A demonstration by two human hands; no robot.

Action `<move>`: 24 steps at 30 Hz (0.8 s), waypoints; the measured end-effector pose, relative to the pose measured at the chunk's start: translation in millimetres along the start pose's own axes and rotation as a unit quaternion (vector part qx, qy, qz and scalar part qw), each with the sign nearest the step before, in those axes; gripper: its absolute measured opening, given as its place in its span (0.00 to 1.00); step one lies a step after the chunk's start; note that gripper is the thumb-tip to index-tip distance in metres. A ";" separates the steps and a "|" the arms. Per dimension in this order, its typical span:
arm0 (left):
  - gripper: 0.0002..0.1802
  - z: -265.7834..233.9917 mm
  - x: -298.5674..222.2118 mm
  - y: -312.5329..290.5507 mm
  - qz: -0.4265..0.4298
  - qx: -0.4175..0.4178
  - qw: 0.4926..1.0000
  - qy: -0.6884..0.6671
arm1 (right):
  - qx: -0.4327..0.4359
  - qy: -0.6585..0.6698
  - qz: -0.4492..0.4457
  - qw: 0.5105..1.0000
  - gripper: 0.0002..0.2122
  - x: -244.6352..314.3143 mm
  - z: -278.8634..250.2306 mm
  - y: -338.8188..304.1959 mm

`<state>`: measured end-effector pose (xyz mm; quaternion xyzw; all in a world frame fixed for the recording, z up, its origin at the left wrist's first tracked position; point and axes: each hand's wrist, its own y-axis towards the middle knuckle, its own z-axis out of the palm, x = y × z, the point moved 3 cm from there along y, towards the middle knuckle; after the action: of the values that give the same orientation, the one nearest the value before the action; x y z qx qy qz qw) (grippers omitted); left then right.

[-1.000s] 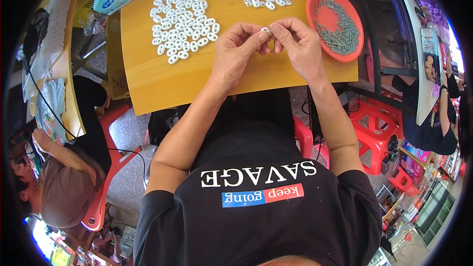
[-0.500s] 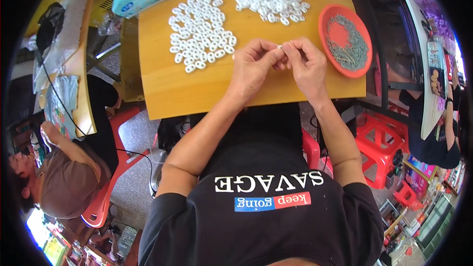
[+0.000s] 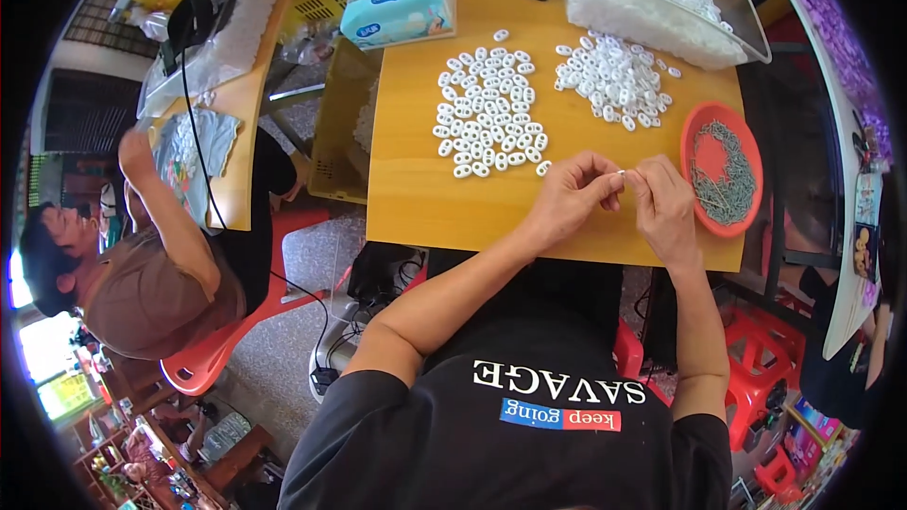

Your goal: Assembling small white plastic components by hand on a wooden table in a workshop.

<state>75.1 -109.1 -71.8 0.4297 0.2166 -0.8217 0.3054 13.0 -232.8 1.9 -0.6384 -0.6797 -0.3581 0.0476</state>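
White plastic piece pinched between my left hand and right hand, fingertips together over the wooden table, pin tray close right for easy reach.

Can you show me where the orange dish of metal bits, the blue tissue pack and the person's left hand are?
orange dish [image 3: 694, 132]: head view, bare upper-left rim.
blue tissue pack [image 3: 397, 8]: head view, middle of its top.
left hand [image 3: 567, 196]: head view, back of the hand.
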 end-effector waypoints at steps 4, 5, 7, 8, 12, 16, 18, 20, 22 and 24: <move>0.06 0.9 0.7 0.9 0.005 -0.006 1.000 0.012 | -0.004 0.020 0.029 0.999 0.05 -3.4 4.5 -3.7; 0.06 2.2 -0.7 1.2 0.005 -0.015 1.000 0.025 | -0.003 0.012 0.038 0.999 0.05 -5.5 4.8 -4.6; 0.07 -0.7 -2.3 1.7 0.003 -0.031 0.999 0.041 | -0.003 0.040 0.033 0.999 0.05 -7.6 8.8 -0.8; 0.07 -1.8 -2.5 1.2 0.011 -0.031 0.999 0.042 | 0.002 0.033 0.045 0.998 0.05 -8.6 10.5 0.2; 0.08 -1.6 -7.4 4.3 0.025 -0.015 0.999 0.039 | -0.007 0.024 0.018 1.000 0.06 -12.3 6.5 -0.6; 0.08 -3.6 -3.5 6.4 0.017 -0.002 0.999 0.046 | 0.023 0.020 -0.001 1.000 0.07 -15.2 4.3 2.3; 0.08 -3.5 -3.2 4.5 0.012 0.000 0.999 0.038 | 0.019 0.035 0.003 0.999 0.08 -15.4 7.9 -0.1; 0.08 -3.9 -4.6 2.5 0.012 -0.013 0.999 0.051 | 0.012 0.052 0.005 0.999 0.08 -15.4 11.2 -1.4; 0.07 -3.1 -5.1 2.1 0.012 -0.017 0.999 0.049 | 0.008 0.066 0.025 0.997 0.08 -16.0 13.1 -2.9; 0.07 -1.4 -4.9 0.5 0.013 -0.021 0.999 0.047 | -0.002 0.067 0.026 0.997 0.08 -14.9 16.0 -3.9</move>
<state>78.4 -107.1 -68.5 0.4642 0.2417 -0.7919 0.3147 18.5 -236.2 -19.3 -0.6306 -0.6572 -0.4003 0.1012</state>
